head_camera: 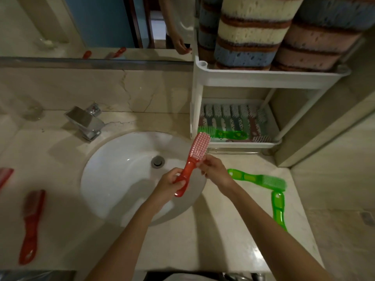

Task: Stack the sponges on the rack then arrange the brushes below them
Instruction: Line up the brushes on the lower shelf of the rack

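We hold the red brush over the near right rim of the basin, bristles up, its head aimed far and right at the rack's lower shelf. Our left hand is curled round the handle. Our right hand pinches the neck just under the bristles. We read this as a hand-over: the shelf lies to the right, so the right hand is the better one to carry it in.

The sponges already stand stacked on the upper shelf, so only brushes remain. The lower shelf holds rows of brushes, with a green brush across its near edge. The way in is the front opening, with the white post at its left, the raised lip below and the upper shelf overhead. We judge a low, flat entry is safest.

Two more green brushes wait on the counter to the near right. Another red brush lies well away on the left.
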`<state>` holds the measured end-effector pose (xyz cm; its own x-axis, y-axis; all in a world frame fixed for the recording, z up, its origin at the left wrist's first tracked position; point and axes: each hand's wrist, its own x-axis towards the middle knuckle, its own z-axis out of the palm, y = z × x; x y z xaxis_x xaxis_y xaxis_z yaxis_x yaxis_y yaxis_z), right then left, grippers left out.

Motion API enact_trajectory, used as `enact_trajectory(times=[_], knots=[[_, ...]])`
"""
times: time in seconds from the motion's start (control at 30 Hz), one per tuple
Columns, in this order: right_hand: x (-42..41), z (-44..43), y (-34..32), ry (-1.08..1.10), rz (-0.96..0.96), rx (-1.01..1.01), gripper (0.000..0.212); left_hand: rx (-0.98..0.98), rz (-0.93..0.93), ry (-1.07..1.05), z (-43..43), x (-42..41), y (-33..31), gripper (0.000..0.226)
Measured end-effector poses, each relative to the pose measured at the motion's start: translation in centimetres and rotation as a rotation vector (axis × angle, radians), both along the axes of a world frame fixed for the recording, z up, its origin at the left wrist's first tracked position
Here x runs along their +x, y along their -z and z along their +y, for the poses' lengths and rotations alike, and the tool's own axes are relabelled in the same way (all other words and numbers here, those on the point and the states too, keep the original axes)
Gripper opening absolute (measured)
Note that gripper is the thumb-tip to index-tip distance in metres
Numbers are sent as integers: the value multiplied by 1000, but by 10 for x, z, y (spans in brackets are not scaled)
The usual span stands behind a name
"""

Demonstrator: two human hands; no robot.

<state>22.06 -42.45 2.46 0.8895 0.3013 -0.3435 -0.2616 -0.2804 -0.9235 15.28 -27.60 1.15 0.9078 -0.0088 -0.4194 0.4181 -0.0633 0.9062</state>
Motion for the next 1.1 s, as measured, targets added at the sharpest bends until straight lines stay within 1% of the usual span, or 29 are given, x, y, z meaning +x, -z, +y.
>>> enact_trajectory(times=[0.1,0.13,0.2,0.3,0.37,0.43,0.53,0.63,0.7,0.8,0.93,1.1], knots=[[11,-21,-9,90,55,112,13,111,-56,98,-25,20,-7,11],[17,-29,-13,120,44,116,14,163,-80,131,-34,27,-9,13],[34,-44,-19,166,-23,35,19,267,-119,204,-48,40,-17,29],[66,-60,-27,150,-94,-162,27,423,-186,249,-59,62,-27,31],[91,-64,-32,73,-172,-353,31,534,-233,274,-60,78,-33,35],[114,-63,-38,-36,-281,-568,20,637,-257,308,-61,94,-36,37],[139,-54,-51,-159,-340,-809,27,760,-226,400,-62,113,-39,45],[161,-41,-50,-310,-388,-944,27,857,-163,537,-61,129,-40,55],[173,-32,-43,-375,-389,-988,26,916,-133,618,-60,138,-40,59],[186,-23,-31,-344,-319,-933,38,962,-94,681,-60,146,-36,63],[193,-16,-23,-465,-262,-919,21,991,-37,720,-61,147,-28,64],[192,-10,-10,-476,-357,-884,26,998,-32,724,-61,148,-23,65]])
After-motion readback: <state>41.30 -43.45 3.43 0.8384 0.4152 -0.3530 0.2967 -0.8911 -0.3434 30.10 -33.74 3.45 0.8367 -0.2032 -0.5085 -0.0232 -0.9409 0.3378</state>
